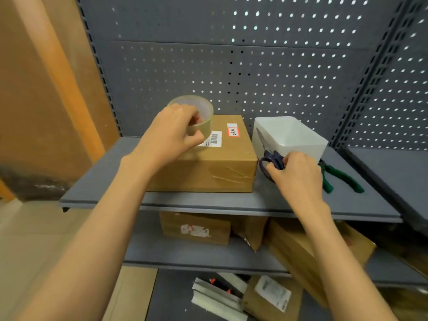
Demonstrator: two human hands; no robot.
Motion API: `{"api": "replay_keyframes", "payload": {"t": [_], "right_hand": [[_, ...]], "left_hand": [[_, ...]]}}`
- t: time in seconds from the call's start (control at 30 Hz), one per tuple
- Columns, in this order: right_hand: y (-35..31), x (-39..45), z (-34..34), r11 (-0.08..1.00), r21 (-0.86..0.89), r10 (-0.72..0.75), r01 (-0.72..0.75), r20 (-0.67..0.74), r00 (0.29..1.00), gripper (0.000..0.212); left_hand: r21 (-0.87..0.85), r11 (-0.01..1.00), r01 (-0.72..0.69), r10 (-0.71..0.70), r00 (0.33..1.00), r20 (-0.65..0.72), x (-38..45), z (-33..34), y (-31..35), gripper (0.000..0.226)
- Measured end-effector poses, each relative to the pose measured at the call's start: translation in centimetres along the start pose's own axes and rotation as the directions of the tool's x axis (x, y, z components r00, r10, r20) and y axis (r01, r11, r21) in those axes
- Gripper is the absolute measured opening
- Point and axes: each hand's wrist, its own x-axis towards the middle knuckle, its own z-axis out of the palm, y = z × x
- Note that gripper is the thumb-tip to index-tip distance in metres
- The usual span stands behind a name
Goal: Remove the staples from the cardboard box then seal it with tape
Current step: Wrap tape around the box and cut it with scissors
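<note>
A brown cardboard box [222, 165] lies on the grey shelf [162, 200], with a barcode label and a red-edged sticker on top and clear tape across its front face. My left hand [171, 133] grips a roll of clear tape [199, 112] above the box's top left part. My right hand [298, 172] holds the dark blue handles of a pair of scissors [271, 161], just right of the box. The scissor blades point up along the side of a white bin.
A white plastic bin [291, 135] stands right of the box. Green-handled pliers [340, 177] lie on the shelf beside my right hand. A perforated grey back panel [254, 66] closes the shelf. Lower shelves hold several cardboard boxes [196, 228] and packets.
</note>
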Motion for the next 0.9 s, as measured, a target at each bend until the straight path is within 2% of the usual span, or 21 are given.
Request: {"api": "replay_keyframes", "payload": {"t": [0.27, 0.5, 0.6, 0.7, 0.8, 0.87, 0.9], "right_hand": [[0.6, -1.4, 1.2, 0.995, -0.074, 0.066, -0.059, 0.089, 0.994, 0.03], [0.4, -2.2, 2.6, 0.993, -0.109, 0.052, -0.034, 0.172, 0.984, 0.023], [0.4, -2.3, 3.1, 0.992, -0.125, 0.04, -0.02, 0.162, 0.986, 0.027], [0.5, -2.4, 3.4, 0.994, -0.106, 0.034, -0.018, 0.148, 0.988, 0.032], [0.0, -2.0, 2.4, 0.999, 0.038, -0.034, 0.034, -0.007, 0.999, 0.03], [-1.7, -1.8, 0.6, 0.945, 0.301, -0.089, 0.127, -0.137, 0.987, 0.022], [-3.1, -1.8, -0.5, 0.873, 0.454, -0.109, 0.177, -0.171, 0.979, 0.017]], "left_hand": [[-0.05, 0.998, 0.032, -0.034, 0.999, -0.028, -2.0, -0.9, -0.4, 0.016], [-0.296, 0.944, 0.144, -0.175, 0.981, -0.08, -3.7, -1.1, 0.5, 0.019], [-0.384, 0.906, 0.178, -0.235, 0.966, -0.105, -4.3, -0.9, 0.7, 0.009], [-0.46, 0.864, 0.204, -0.282, 0.953, -0.107, -4.8, -0.6, 0.7, 0.011], [-0.541, 0.81, 0.226, -0.331, 0.938, -0.103, -5.1, -0.7, 1.0, 0.01], [-0.593, 0.772, 0.229, -0.355, 0.929, -0.104, -5.3, -1.0, 1.3, 0.009], [-0.617, 0.752, 0.23, -0.364, 0.926, -0.099, -5.4, -1.1, 1.5, 0.008]]}}
